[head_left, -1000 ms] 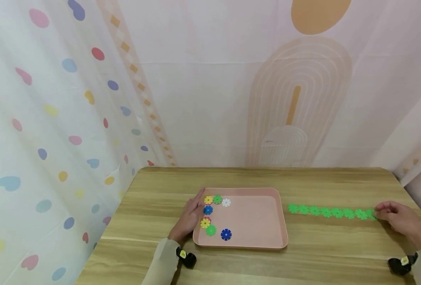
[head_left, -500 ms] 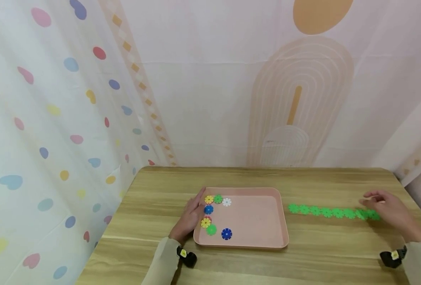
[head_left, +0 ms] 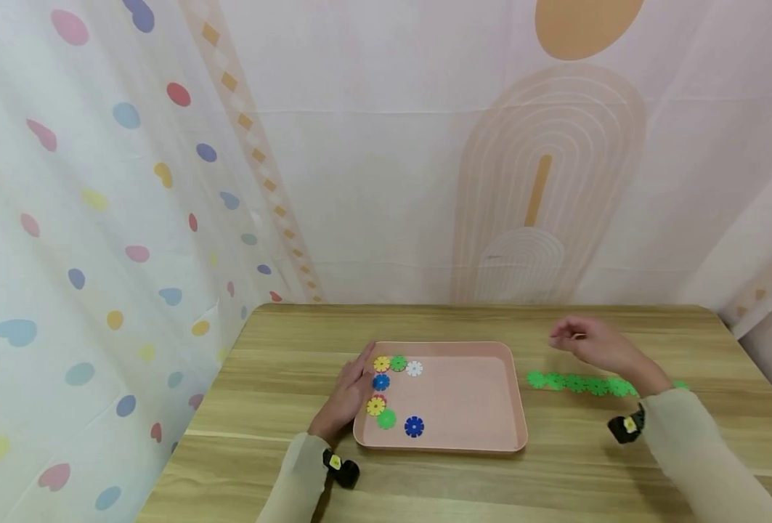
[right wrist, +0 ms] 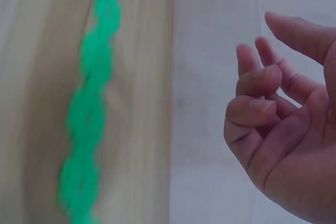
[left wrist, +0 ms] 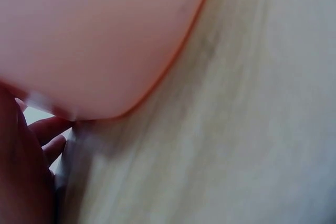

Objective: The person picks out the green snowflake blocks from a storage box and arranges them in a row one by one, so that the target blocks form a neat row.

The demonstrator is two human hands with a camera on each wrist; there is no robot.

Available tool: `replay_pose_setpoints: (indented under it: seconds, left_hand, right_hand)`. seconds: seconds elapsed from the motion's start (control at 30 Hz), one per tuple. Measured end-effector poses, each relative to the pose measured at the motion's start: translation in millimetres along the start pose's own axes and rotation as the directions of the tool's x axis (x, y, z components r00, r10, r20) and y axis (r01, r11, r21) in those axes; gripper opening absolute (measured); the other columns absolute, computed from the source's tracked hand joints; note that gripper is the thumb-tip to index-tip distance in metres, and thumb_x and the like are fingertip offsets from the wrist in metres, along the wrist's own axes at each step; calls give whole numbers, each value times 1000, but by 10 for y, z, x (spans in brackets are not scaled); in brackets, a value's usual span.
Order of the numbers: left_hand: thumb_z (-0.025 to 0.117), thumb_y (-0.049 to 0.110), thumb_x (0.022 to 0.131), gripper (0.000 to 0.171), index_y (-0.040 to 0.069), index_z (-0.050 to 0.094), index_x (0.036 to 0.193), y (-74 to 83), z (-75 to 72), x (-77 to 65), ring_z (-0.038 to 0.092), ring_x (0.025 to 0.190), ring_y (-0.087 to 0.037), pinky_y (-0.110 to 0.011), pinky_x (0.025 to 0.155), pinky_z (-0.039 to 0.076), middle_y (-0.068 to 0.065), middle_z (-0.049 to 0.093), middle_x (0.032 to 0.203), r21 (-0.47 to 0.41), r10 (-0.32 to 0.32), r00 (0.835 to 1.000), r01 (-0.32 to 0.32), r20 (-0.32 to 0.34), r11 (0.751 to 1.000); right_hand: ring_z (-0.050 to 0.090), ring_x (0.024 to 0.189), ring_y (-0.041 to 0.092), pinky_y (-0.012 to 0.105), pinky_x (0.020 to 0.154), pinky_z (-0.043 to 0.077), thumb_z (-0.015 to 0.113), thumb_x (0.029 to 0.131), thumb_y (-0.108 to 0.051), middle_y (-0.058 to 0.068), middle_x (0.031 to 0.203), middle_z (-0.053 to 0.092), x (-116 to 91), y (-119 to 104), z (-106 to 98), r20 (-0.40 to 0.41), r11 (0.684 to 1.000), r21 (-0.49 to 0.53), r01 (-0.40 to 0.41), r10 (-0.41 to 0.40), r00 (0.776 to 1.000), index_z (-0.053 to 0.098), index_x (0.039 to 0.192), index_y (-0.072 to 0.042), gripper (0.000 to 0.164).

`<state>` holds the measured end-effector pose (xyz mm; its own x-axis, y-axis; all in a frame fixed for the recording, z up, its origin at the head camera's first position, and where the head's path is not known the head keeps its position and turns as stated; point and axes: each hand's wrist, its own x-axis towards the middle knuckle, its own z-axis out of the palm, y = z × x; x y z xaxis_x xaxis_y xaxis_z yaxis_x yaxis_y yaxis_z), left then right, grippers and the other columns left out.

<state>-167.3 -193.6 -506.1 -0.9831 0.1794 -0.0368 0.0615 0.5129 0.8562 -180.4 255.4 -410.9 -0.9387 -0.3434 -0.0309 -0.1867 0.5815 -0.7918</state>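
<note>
Green notched plastic discs [head_left: 575, 383] form a long linked row on the table, right of a pink tray [head_left: 520, 407]. My right hand [head_left: 598, 345] is raised just beyond the row, loosely curled and holding nothing; the right wrist view also shows that hand [right wrist: 283, 114] with thumb apart from the fingers. My left hand [head_left: 346, 396] rests against the tray's left side, fingers extended along the rim. Several discs lie inside the tray along the left: yellow [head_left: 376, 406], a lighter blue [head_left: 381, 382], green [head_left: 386, 419], white [head_left: 415, 368] and dark blue [head_left: 415, 426].
The wooden table [head_left: 438, 487] reaches back to a patterned curtain [head_left: 372, 181]. Some discs in the tray overlap red or pink ones beneath. My right sleeve [head_left: 699, 450] crosses over the right part of the green row, hiding some of it.
My right hand has let go of the right end of the green row and moved left and away, above the row. The left hand and tray stay in place.
</note>
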Motion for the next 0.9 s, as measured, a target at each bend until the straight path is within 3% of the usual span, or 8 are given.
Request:
replay_pose_setpoints:
  seconds: [0.2, 0.43, 0.67, 0.9]
  left_hand:
    - [33, 24, 107, 56, 25, 15, 160, 4, -9, -6, 0, 153, -30, -54, 120, -5, 4, 18, 165, 21, 28, 1000, -29, 11, 999]
    - [32, 24, 107, 56, 26, 15, 160, 3, -21, -11, -1, 153, -32, -56, 119, -5, 3, 17, 165, 24, 36, 999, -36, 13, 999]
    - [32, 21, 107, 56, 23, 14, 161, 2, -23, -14, 4, 153, -31, -55, 120, -5, 1, 16, 166, 40, 61, 998, -62, 17, 997]
    - [34, 24, 107, 56, 30, 16, 160, 16, -13, -29, -2, 152, -36, -64, 116, -3, -1, 18, 166, 2, -6, 1000, 6, 8, 1000]
  right_hand:
    - [58, 83, 26, 30, 64, 50, 63, 96, -15, 8, 97, 64, 321, -346, 291, 150, 997, 7, 83, -83, 985, 64, 108, -1, 18]
    - [57, 82, 20, 32, 68, 51, 65, 95, -14, 5, 95, 62, 589, -640, 668, 312, 989, 12, 144, -141, 940, 64, 110, -1, 20]
    - [57, 80, 16, 42, 72, 55, 66, 92, -7, 5, 92, 62, 761, -825, 1089, 402, 989, 57, 134, -145, 904, 65, 110, 0, 20]
    - [59, 80, 24, 38, 73, 53, 69, 91, -10, 5, 92, 62, 795, -975, 1485, 471, 992, 113, 52, -100, 877, 64, 106, -4, 17]
